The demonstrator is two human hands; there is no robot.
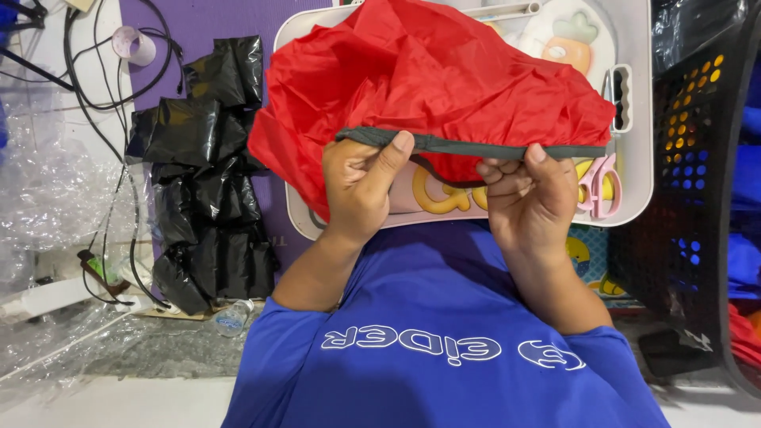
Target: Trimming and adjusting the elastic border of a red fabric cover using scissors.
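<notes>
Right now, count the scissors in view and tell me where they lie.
1. The pink scissors lie at the right edge of the white tray, just right of the right hand gripping the red fabric. The fabric may hide others.

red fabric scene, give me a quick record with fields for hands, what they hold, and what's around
left hand: left hand pinches the dark band, thumb on top
right hand: right hand pinches the same band further along
held item: red fabric, crumpled, dark band stretched between the hands
beneath: pale tray with pink scissors
left of the fabric: black plastic bags piled on a purple mat
right of the fabric: black perforated crate
</notes>
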